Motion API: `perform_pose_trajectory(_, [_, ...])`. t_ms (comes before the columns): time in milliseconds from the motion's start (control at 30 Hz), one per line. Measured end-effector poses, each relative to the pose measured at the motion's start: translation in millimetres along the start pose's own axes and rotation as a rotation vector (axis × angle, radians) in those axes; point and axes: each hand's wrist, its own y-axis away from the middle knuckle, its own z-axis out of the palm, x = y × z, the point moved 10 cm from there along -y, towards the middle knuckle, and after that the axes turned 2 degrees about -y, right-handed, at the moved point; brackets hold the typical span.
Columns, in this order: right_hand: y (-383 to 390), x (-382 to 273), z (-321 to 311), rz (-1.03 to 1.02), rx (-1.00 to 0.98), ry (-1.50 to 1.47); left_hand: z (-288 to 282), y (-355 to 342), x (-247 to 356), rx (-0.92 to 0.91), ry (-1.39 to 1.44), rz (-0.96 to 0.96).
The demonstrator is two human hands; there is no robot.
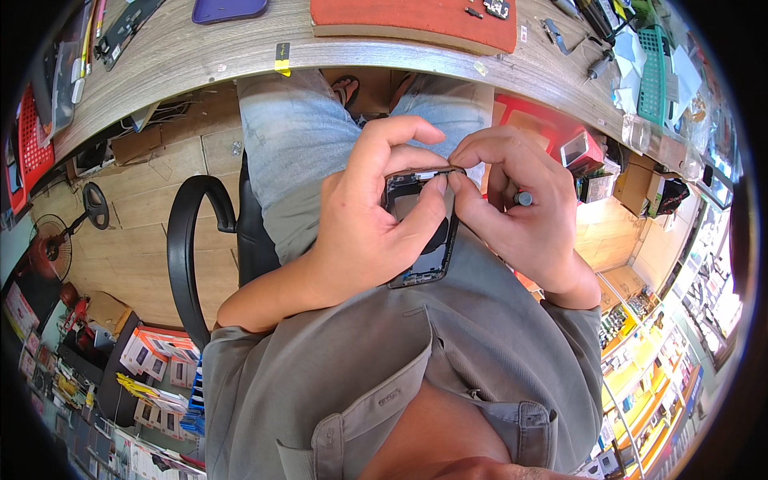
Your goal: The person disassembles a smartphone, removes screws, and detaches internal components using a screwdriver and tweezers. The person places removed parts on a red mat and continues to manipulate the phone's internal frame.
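Observation:
An opened-up smartphone [434, 258], its dark frame and inner parts showing, is held above my lap, close to my shirt. My left hand [372, 196] grips it from the left side, thumb lying across the upper inside and fingers behind and over the top edge. At the phone's upper right corner, the thumb and index finger of my right hand [528, 184] pinch together against the edge. Anything small between those fingertips is hidden. Tucked in the curled fingers of that same hand is a slim tool with a round grey-blue end [524, 198]; its other end cannot be seen.
Ahead runs a wooden workbench [176, 68] bearing an orange-red pad [412, 24], a purple tray [228, 8] and a green basket [654, 72]. A black chair armrest [192, 240] rises at my left. On the right, past my elbow, stand lit display shelves [648, 376].

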Motion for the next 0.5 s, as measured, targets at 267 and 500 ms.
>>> perform_pose_trajectory(267, [-0.6,-1.9,-1.6,0.022,0.036,0.013,0.7,-0.6,2.4,0.0,-0.008,0.04])
perform_pose_trajectory(500, [0.5,-1.5,-1.6,0.02,0.043,0.026,1.5,-0.5,2.3,-0.009,0.015,0.035])
